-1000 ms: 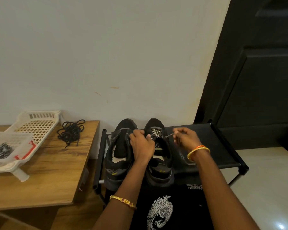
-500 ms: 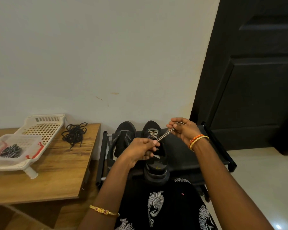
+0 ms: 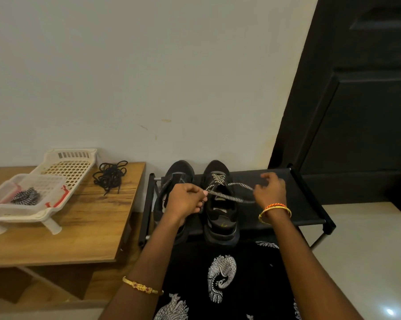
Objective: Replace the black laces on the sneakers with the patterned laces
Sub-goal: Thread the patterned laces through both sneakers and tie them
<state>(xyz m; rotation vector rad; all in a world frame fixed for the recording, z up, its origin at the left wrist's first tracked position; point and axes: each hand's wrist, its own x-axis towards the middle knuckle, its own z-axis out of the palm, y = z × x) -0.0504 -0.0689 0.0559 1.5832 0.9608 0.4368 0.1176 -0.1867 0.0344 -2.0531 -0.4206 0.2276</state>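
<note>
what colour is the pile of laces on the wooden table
Black; the pile of laces shows in the head view.

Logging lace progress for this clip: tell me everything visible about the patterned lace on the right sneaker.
The patterned lace is a black-and-white woven cord, threaded only through the front eyelets of the right sneaker, where it forms one cross near the toe. Both ends run loose above the shoe opening. The left hand pinches one end, its tip hanging below the fingers; the other strand loops toward the right hand, which holds it over the black rack.
</note>
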